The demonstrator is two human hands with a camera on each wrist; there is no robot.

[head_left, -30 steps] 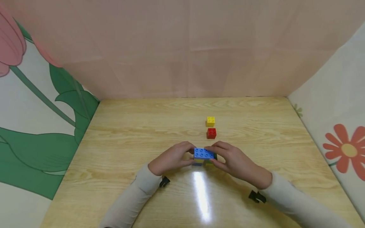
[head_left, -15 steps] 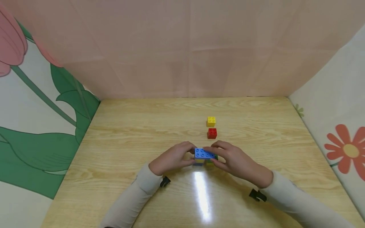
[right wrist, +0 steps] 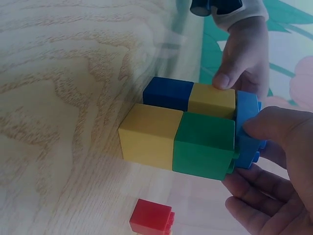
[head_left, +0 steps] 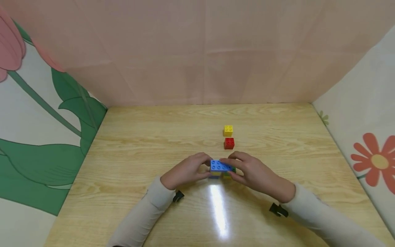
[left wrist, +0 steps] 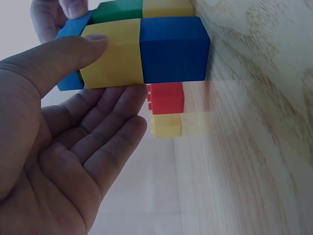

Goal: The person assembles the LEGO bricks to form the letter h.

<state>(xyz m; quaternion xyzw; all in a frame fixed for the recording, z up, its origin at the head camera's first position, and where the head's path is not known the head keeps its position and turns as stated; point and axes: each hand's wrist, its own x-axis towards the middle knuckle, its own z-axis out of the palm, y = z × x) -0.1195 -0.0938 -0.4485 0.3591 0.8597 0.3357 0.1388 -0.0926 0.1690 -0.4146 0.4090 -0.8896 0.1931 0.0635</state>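
Observation:
A long blue toy brick bridges two short stacks of building bricks on the table. The left stack has a yellow brick above a dark blue brick. In the right stack, a green brick sits over another yellow brick, with some green studs showing beyond the long brick's edge. My left hand grips the left stack at its upper yellow brick, thumb on the near face. My right hand pinches the long blue brick's right end between thumb and fingers, its index finger lying over the studs.
Behind the stacks stand a red brick and, farther back, a small yellow brick. The wooden table meets a pink cloth wall at the back and patterned panels at both sides.
My right index finger has slid slightly left over the top of the long blue brick, covering more studs. The left hand and the stacks hold almost still.

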